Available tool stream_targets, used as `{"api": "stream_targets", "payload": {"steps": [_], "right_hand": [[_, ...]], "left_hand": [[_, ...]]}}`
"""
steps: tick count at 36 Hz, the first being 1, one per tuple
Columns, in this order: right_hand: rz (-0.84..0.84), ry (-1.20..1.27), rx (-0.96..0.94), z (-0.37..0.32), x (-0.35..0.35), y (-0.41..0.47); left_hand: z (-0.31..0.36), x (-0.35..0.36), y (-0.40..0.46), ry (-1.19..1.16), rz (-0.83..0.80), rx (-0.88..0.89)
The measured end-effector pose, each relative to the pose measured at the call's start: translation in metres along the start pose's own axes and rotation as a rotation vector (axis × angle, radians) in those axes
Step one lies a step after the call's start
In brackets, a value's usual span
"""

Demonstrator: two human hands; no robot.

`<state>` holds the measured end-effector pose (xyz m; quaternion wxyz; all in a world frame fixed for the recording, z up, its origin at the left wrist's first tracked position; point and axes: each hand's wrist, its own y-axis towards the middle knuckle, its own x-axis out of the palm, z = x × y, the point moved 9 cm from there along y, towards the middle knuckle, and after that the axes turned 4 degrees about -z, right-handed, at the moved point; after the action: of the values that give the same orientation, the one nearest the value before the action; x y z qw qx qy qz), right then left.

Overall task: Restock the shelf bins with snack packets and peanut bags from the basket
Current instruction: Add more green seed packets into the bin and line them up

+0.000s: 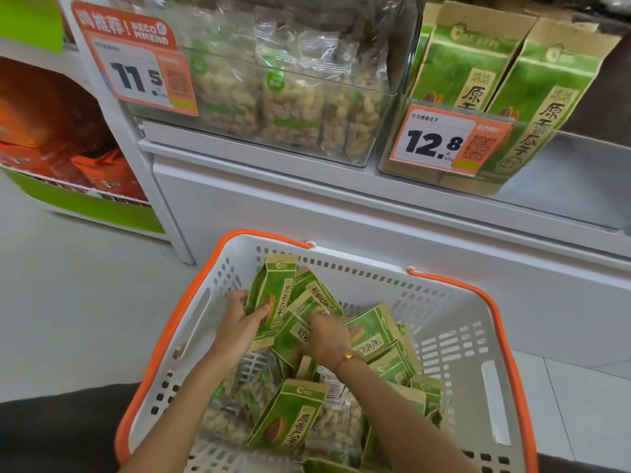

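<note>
Inside the white perforated plastic basket with orange handles (pixel 454 339), the left hand (pixel 239 322) grips an upright green-and-kraft paper snack packet (pixel 271 302), fingers behind and thumb across its front, while the right hand (pixel 326 336) curls its fingers over a second packet just beside it. Gathering both squarely by their sides would likely keep them uncrumpled for the clear right-hand shelf bin (pixel 560 165). Clear peanut bags (pixel 225 414) lie lower in the basket. The basket sits on pale floor tiles (pixel 68 302) before white shelving.
</note>
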<state>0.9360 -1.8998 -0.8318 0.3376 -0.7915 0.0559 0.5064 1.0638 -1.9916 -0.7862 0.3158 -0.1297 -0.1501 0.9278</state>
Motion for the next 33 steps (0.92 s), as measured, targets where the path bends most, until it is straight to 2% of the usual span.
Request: {"api": "stream_targets", "payload": {"steps": [5, 9, 11, 13, 15, 19, 22, 24, 25, 27, 29, 31, 33], "right_hand": [[0.147, 0.364, 0.039, 0.035, -0.040, -0.014], [0.353, 0.820, 0.037, 0.068, -0.096, -0.049], [0.307, 1.044, -0.036, 0.068, -0.109, -0.060], [0.191, 1.137, -0.074, 0.057, -0.109, -0.063], [0.147, 1.141, -0.084, 0.046, -0.107, -0.062], [0.169, 1.122, -0.113, 0.027, -0.110, -0.060], [0.160, 1.011, -0.143, 0.028, -0.111, -0.053], [0.221, 0.889, -0.059, 0.049, -0.109, -0.046], [0.270, 0.738, -0.001, 0.064, -0.109, -0.043], [0.312, 0.268, 0.033, 0.083, -0.103, -0.040], [0.189, -0.041, -0.086, 0.084, -0.075, -0.032], [0.056, -0.246, -0.193, 0.080, -0.042, -0.027], [0.019, -0.459, -0.184, 0.080, -0.026, -0.023]], "left_hand": [[0.012, 0.000, -0.004, -0.097, 0.024, 0.048], [0.023, 0.003, -0.002, -0.113, 0.071, 0.049], [0.026, 0.016, 0.000, -0.047, 0.017, 0.031], [0.025, 0.032, 0.002, -0.059, -0.045, 0.004], [0.031, 0.051, -0.003, -0.105, -0.088, -0.009], [0.054, 0.073, -0.016, -0.127, -0.139, 0.112], [0.059, 0.078, -0.024, -0.054, -0.160, 0.193], [0.050, 0.073, -0.023, -0.044, -0.132, 0.179], [0.044, 0.069, -0.021, -0.054, -0.115, 0.162], [0.035, 0.061, -0.019, -0.021, -0.085, 0.123], [0.023, 0.052, -0.016, 0.020, -0.056, 0.058], [0.016, 0.046, -0.014, 0.037, -0.033, 0.001], [0.016, 0.043, -0.014, 0.062, -0.040, -0.020]]}}
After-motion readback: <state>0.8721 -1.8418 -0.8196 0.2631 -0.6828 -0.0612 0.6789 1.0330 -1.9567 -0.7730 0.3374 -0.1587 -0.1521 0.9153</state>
